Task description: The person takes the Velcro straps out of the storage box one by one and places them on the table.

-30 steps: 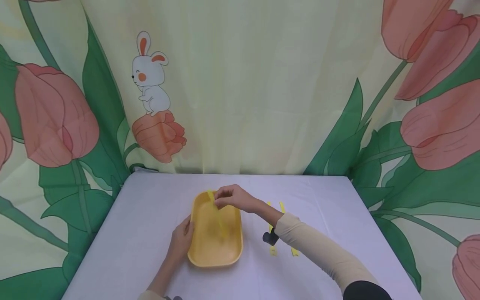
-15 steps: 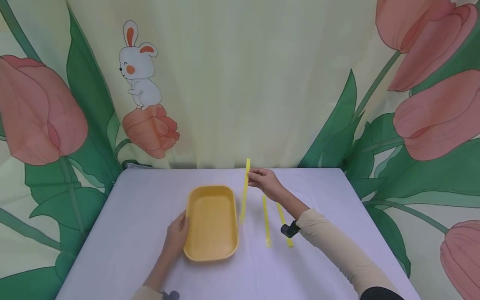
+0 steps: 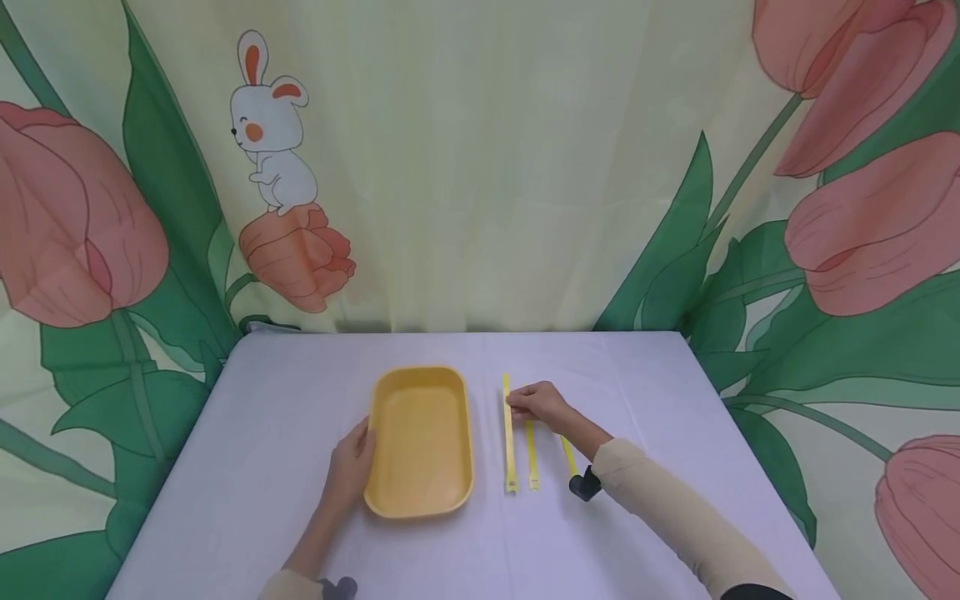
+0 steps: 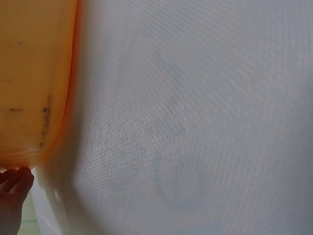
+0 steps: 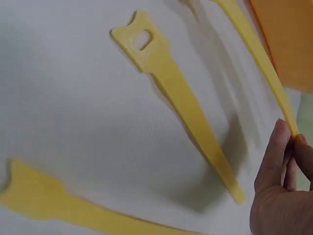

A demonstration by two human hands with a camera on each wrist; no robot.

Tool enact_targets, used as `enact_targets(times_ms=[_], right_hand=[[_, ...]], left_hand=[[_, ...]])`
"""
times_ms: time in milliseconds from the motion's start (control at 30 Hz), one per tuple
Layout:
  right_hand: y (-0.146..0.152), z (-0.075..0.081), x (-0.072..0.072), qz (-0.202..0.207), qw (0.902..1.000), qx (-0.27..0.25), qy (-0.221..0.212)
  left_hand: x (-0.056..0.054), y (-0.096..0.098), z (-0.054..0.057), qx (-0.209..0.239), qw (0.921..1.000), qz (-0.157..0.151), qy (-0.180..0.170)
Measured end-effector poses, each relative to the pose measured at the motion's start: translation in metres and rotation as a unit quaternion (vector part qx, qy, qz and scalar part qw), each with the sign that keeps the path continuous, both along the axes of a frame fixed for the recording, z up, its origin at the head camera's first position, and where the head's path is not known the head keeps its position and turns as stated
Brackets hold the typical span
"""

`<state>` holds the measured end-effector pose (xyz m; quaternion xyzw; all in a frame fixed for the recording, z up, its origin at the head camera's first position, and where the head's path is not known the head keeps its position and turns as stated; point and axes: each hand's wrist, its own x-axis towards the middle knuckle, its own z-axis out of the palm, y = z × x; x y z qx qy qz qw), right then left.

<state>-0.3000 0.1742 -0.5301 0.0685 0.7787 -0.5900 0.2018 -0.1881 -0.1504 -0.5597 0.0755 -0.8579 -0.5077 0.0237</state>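
A shallow yellow-orange tray (image 3: pixel 420 442) sits left of centre in the head view. My left hand (image 3: pixel 351 460) grips its left edge, fingers (image 4: pixel 18 183) against the side in the left wrist view. My right hand (image 3: pixel 543 406) pinches one end of a yellow hook-and-loop cable tie (image 3: pixel 509 442) between thumb and fingertips, just right of the tray. This tie hangs lengthwise, its wide end toward me. A second cable tie (image 5: pixel 188 112), with a slot in its wide head, lies on the cloth beside it. Farther right is a third cable tie (image 3: pixel 568 454), partly hidden by the wrist camera.
A white cloth covers the table (image 3: pixel 285 400). Behind it hangs a curtain (image 3: pixel 480 167) printed with tulips and a rabbit. A dark wrist camera (image 3: pixel 585 483) on the right wrist hangs over the right-hand cable tie.
My right hand has carried the cable tie from over the tray to the right and lowered it beside the other two. My left hand stays at the tray's edge.
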Motion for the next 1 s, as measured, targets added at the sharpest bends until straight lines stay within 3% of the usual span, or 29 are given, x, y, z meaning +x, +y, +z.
enact_targets(times_ms=[200,433,1000], right_hand=[[-0.014,-0.014,-0.003,-0.009,0.9987,0.05,0.007],[-0.023,-0.022,-0.003,-0.013,0.9909,0.126,0.044],[-0.031,-0.029,-0.005,-0.027,0.9875,0.145,0.054]], left_hand=[[-0.002,0.003,-0.001,0.005,1.0,0.001,-0.003],[-0.002,0.004,0.0,0.005,1.0,-0.004,0.004],[-0.002,-0.002,-0.003,0.008,0.9999,-0.003,0.014]])
